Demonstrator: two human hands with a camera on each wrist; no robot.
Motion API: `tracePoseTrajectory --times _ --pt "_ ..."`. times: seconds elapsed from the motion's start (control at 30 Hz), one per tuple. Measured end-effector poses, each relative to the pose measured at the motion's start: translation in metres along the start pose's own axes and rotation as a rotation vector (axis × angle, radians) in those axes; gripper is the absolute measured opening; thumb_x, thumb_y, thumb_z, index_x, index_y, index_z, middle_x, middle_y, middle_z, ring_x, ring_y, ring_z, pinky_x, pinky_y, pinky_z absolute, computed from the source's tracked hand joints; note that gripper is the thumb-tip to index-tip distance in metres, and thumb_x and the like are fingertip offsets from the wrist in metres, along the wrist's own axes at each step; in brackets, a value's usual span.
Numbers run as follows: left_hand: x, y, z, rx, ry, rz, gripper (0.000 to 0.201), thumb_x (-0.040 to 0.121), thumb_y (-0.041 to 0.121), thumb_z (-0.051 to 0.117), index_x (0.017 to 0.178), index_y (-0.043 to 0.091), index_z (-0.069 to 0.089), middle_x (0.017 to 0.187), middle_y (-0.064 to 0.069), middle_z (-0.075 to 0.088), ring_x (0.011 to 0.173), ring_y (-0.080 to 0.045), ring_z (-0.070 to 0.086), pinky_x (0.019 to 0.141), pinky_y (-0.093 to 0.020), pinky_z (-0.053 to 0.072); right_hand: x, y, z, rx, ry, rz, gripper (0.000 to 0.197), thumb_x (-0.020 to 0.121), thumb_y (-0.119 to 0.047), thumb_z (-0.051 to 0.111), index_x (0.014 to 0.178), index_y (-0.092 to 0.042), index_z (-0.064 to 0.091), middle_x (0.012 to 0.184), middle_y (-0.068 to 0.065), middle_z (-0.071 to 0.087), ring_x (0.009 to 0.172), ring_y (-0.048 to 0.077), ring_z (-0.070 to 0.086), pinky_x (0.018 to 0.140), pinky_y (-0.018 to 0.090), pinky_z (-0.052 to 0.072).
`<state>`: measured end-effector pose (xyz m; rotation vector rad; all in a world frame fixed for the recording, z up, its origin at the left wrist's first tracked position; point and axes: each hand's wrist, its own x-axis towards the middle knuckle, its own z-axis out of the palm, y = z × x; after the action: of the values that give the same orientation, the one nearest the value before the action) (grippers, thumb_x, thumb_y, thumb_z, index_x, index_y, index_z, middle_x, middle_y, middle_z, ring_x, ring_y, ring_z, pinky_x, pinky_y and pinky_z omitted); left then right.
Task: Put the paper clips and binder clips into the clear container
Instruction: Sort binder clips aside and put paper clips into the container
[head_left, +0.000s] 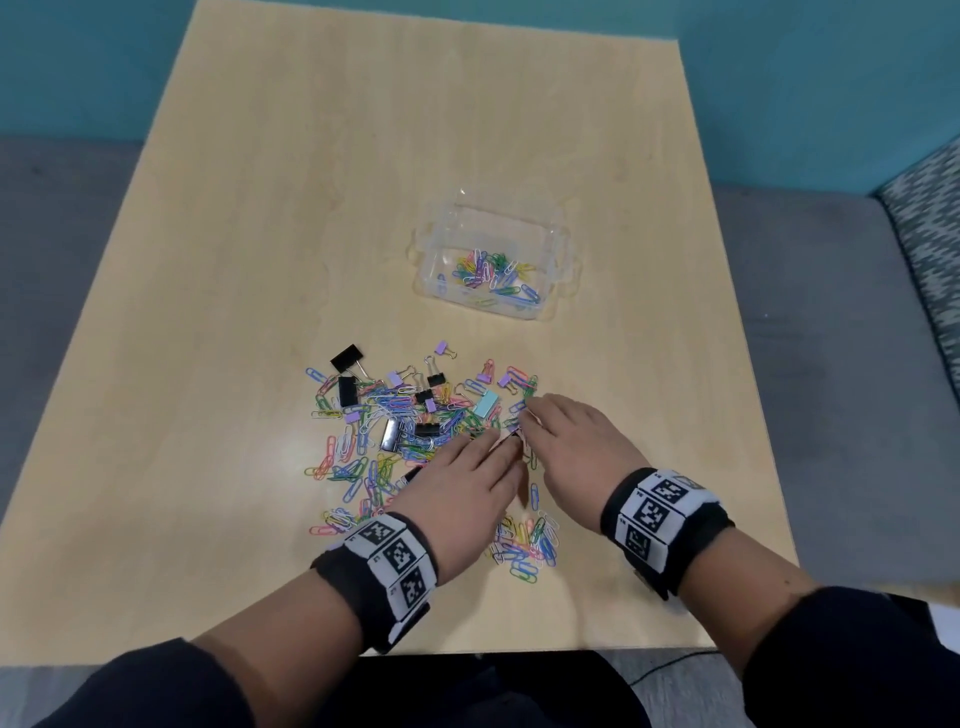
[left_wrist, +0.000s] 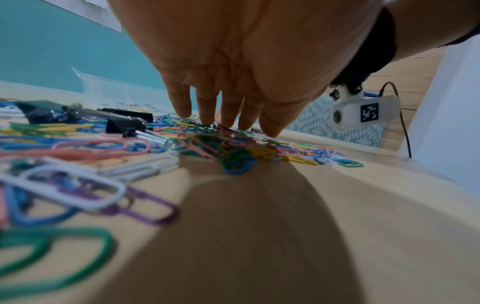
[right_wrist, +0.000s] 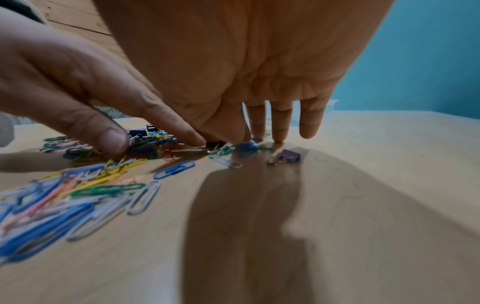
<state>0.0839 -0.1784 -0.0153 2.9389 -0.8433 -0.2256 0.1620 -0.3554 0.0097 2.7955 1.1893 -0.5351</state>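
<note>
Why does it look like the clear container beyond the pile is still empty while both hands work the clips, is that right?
Not empty: in the head view the clear container already holds colored paper clips. The rest stands: left hand and right hand are both down on the pile.

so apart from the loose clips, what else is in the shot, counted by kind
table: 1
clear container: 1
hands: 2, left hand and right hand
marker wristbands: 2
total: 6
</note>
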Motion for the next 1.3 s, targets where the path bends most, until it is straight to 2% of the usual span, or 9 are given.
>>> tracePoseTrajectory --times 0.1,0.17,0.3,0.5,0.7,0.9,1.07,1.17,1.3 --pt "-0.002 -0.002 0.002 0.011 0.002 0.002 0.047 0.089 0.034 0.043 0.128 0.011 0.054 0.139 -0.012 0.049 0.128 -0.033 0.044 0.107 -0.047 0.036 -0.01 -0.003 0.003 -0.047 -0.012 0.068 0.058 0.068 -0.015 0.044 0.124 -0.002 0.052 0.124 0.016 0.053 0.117 0.036 0.047 0.095 0.049 0.043" --pt "-0.006 -0.004 0.004 0.011 0.009 0.015 0.044 0.09 0.034 0.047 0.127 0.011 0.056 0.139 -0.012 0.05 0.129 -0.033 0.044 0.106 -0.048 0.036 -0.019 -0.006 0.006 -0.055 -0.016 0.092 0.06 0.068 -0.017 0.041 0.126 -0.002 0.05 0.125 0.016 0.052 0.12 0.037 0.046 0.097 0.05 0.041" --pt "-0.012 -0.008 0.005 0.009 0.02 0.019 0.044 0.084 0.034 0.059 0.123 0.012 0.059 0.137 -0.012 0.051 0.127 -0.032 0.046 0.105 -0.047 0.038 -0.034 -0.014 0.013 -0.032 -0.017 0.075 0.06 0.065 -0.017 0.053 0.124 -0.005 0.053 0.122 0.014 0.055 0.119 0.035 0.048 0.099 0.049 0.041" --pt "-0.008 -0.008 0.003 0.008 0.043 0.006 0.043 0.088 0.034 0.044 0.121 0.011 0.058 0.136 -0.015 0.052 0.126 -0.033 0.047 0.105 -0.047 0.038 -0.03 -0.008 0.009 0.031 0.046 0.12 0.061 0.071 -0.016 0.033 0.127 -0.005 0.053 0.126 0.015 0.055 0.123 0.036 0.048 0.102 0.048 0.041" --pt "-0.004 -0.011 0.002 -0.003 0.053 -0.042 0.043 0.087 0.033 0.047 0.122 0.01 0.056 0.137 -0.016 0.05 0.127 -0.034 0.046 0.105 -0.048 0.038 -0.037 -0.012 0.015 -0.005 0.016 0.081 0.065 0.065 -0.018 0.062 0.128 -0.005 0.053 0.129 0.015 0.054 0.124 0.035 0.049 0.101 0.048 0.041" --pt "-0.004 -0.011 0.004 0.005 0.037 -0.075 0.047 0.087 0.033 0.054 0.127 0.008 0.053 0.141 -0.016 0.046 0.13 -0.035 0.041 0.106 -0.049 0.034 -0.045 -0.025 0.018 0.014 0.026 0.091 0.063 0.065 -0.015 0.057 0.127 -0.001 0.053 0.128 0.019 0.054 0.121 0.036 0.051 0.102 0.046 0.041" --pt "-0.001 -0.012 0.004 0.003 0.036 -0.082 0.048 0.088 0.033 0.043 0.128 0.008 0.051 0.143 -0.015 0.045 0.131 -0.034 0.04 0.107 -0.048 0.033 -0.052 -0.04 0.023 0.034 -0.014 0.072 0.065 0.065 -0.019 0.062 0.127 -0.002 0.054 0.13 0.019 0.054 0.123 0.035 0.05 0.102 0.047 0.041" --pt "0.004 -0.012 0.004 0.003 0.052 -0.081 0.046 0.084 0.028 0.053 0.126 0.008 0.055 0.14 -0.016 0.048 0.128 -0.035 0.043 0.106 -0.047 0.033 -0.055 -0.046 0.021 0.06 -0.016 0.08 0.062 0.068 -0.022 0.055 0.127 -0.004 0.054 0.132 0.017 0.053 0.122 0.035 0.05 0.1 0.048 0.043" --pt "0.01 -0.012 0.003 -0.002 0.041 -0.075 0.054 0.076 0.023 0.064 0.127 0.008 0.055 0.14 -0.016 0.048 0.129 -0.035 0.044 0.106 -0.047 0.034 -0.057 -0.043 0.021 0.166 -0.003 0.12 0.065 0.074 -0.02 0.025 0.134 -0.004 0.045 0.137 0.015 0.048 0.128 0.035 0.044 0.104 0.048 0.04"
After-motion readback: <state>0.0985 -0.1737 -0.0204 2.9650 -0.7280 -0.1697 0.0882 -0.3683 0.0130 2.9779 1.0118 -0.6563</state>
